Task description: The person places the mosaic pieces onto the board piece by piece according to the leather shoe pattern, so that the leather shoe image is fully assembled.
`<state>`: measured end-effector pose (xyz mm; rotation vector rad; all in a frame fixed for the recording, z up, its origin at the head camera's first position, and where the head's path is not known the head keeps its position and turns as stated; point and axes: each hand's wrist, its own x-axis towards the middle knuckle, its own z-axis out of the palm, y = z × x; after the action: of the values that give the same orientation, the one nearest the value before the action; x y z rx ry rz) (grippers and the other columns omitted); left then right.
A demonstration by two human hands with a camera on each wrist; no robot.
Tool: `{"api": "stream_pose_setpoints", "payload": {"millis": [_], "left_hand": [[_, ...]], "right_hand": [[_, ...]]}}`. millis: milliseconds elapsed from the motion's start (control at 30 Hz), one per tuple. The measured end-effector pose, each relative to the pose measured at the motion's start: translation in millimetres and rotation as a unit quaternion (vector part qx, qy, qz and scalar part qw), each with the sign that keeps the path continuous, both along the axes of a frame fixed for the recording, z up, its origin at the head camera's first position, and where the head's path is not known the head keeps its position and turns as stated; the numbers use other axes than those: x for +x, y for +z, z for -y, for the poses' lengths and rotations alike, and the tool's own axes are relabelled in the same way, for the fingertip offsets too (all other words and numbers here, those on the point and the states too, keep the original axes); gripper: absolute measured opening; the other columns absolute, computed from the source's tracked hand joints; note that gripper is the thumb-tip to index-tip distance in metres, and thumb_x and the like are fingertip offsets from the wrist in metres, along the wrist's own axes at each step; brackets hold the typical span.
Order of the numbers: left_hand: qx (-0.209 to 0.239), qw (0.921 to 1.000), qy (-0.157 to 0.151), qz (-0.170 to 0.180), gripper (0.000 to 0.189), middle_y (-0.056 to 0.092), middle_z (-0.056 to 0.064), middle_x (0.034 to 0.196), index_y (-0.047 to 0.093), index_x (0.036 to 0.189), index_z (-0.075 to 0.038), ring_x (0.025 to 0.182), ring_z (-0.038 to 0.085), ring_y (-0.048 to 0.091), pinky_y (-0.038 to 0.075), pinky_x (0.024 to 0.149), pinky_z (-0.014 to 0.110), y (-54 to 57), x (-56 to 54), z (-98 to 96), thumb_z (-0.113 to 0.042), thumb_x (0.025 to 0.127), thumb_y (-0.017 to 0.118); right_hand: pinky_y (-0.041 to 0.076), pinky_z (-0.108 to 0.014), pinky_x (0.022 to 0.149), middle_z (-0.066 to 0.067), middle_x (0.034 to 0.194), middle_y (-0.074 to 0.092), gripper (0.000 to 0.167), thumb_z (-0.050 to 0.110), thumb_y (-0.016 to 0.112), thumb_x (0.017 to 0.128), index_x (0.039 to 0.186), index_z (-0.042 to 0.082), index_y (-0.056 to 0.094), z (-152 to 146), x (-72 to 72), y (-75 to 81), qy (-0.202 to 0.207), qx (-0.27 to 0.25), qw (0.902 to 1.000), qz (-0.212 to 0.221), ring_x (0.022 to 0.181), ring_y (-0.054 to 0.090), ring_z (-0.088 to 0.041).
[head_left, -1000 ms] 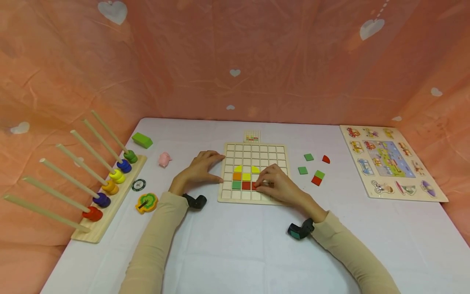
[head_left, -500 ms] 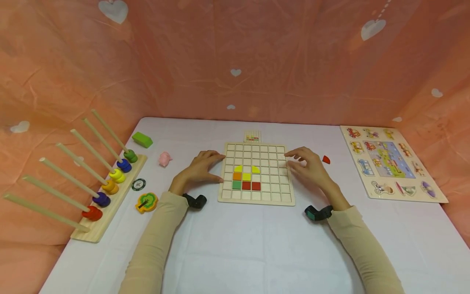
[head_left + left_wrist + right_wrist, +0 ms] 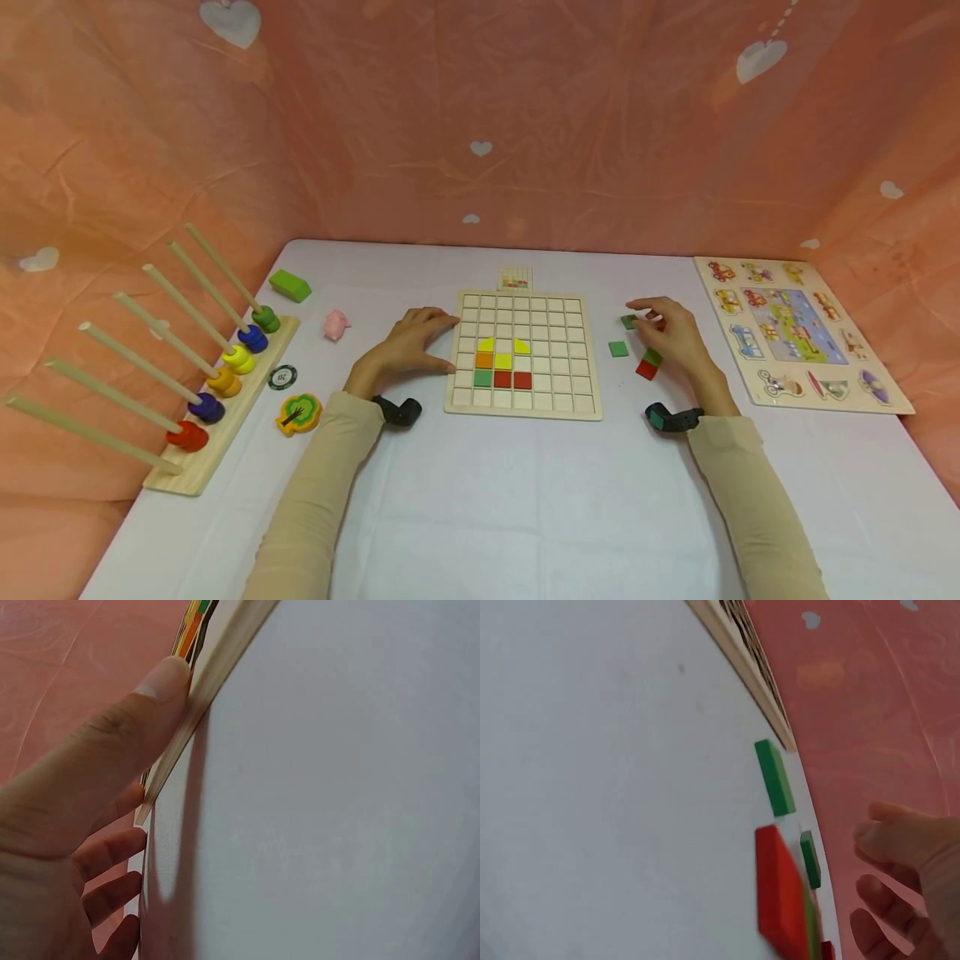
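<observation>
A wooden grid board (image 3: 555, 396) lies mid-table with yellow, orange, green and red tiles in some cells. My left hand (image 3: 405, 343) rests at its left edge, thumb (image 3: 161, 682) against the rim and fingers spread along that side. Over the loose tiles to the right, my right hand (image 3: 675, 333) hovers with bent, relaxed fingers and nothing visible between them. Near its fingertips lies a green tile (image 3: 628, 322), and closer to the board is another green tile (image 3: 618, 349). A red tile (image 3: 647, 370) touches a lighter green tile (image 3: 653, 357), partly under the hand.
A small pattern card (image 3: 516, 278) lies behind the board. On the left stand a peg rack (image 3: 217, 417) with coloured rings, a green block (image 3: 290, 286), a pink pig figure (image 3: 336, 325), a round chip (image 3: 282, 377) and a tree piece (image 3: 299, 414). A picture puzzle (image 3: 862, 350) lies right.
My right hand let go of a red tile in the board's coloured row, then moved right to the loose tiles. The left hand has stayed at the board's edge.
</observation>
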<state>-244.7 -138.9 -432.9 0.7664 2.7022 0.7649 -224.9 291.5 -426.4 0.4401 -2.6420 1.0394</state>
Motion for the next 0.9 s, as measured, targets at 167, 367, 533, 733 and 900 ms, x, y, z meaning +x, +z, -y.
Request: {"api": "stream_pose_setpoints", "payload": {"millis": [167, 367, 533, 733, 900], "left_hand": [[0.001, 1.0000, -0.001, 0.000, 0.083, 0.031, 0.011, 0.145, 0.040, 0.142, -0.017, 0.131, 0.028, 0.023, 0.020, 0.107, 0.048, -0.2, 0.6, -0.2, -0.043, 0.073, 0.077], [-0.002, 0.9999, 0.007, 0.007, 0.083, 0.030, 0.009, 0.146, 0.039, 0.143, -0.019, 0.133, 0.027, 0.022, 0.019, 0.108, 0.048, -2.2, 0.0, -0.3, -0.043, 0.073, 0.077], [-0.005, 0.9999, 0.006, 0.007, 0.082, 0.030, 0.009, 0.146, 0.039, 0.143, -0.019, 0.133, 0.027, 0.022, 0.019, 0.108, 0.048, -3.2, -0.5, -0.4, -0.043, 0.073, 0.077], [-0.005, 1.0000, 0.002, 0.001, 0.082, 0.031, 0.010, 0.145, 0.040, 0.142, -0.018, 0.132, 0.027, 0.023, 0.020, 0.107, 0.047, -2.6, -0.3, -0.2, -0.043, 0.073, 0.077], [-0.002, 1.0000, 0.001, -0.001, 0.083, 0.032, 0.010, 0.144, 0.040, 0.142, -0.017, 0.131, 0.027, 0.024, 0.020, 0.107, 0.048, -0.6, 0.3, 0.1, -0.042, 0.073, 0.077]], "right_hand": [[0.039, -0.035, 0.075, -0.023, 0.113, 0.058, 0.032, -0.003, 0.058, 0.085, 0.117, -0.001, 0.061, -4.1, -2.5, -3.8, 0.001, 0.014, 0.9992, 0.037, 0.087, 0.049, -0.029], [0.039, -0.048, 0.088, -0.025, 0.120, 0.057, 0.032, -0.011, 0.053, 0.085, 0.116, -0.007, 0.060, -4.6, -6.0, -8.1, 0.038, 0.016, 0.9975, 0.057, 0.100, 0.051, -0.035], [0.037, -0.047, 0.087, -0.025, 0.115, 0.059, 0.029, -0.011, 0.056, 0.084, 0.111, -0.007, 0.063, -5.4, -7.1, -11.7, 0.038, 0.029, 0.9975, 0.052, 0.102, 0.051, -0.036], [0.036, -0.044, 0.083, -0.025, 0.111, 0.059, 0.025, -0.004, 0.061, 0.084, 0.108, -0.005, 0.065, -5.3, -7.4, -13.9, 0.014, 0.037, 0.9981, 0.046, 0.098, 0.050, -0.034], [0.038, -0.041, 0.079, -0.022, 0.105, 0.061, 0.022, 0.000, 0.064, 0.084, 0.106, -0.003, 0.066, 1.9, -5.0, -12.0, 0.005, 0.027, 0.9992, 0.029, 0.093, 0.051, -0.031]]}}
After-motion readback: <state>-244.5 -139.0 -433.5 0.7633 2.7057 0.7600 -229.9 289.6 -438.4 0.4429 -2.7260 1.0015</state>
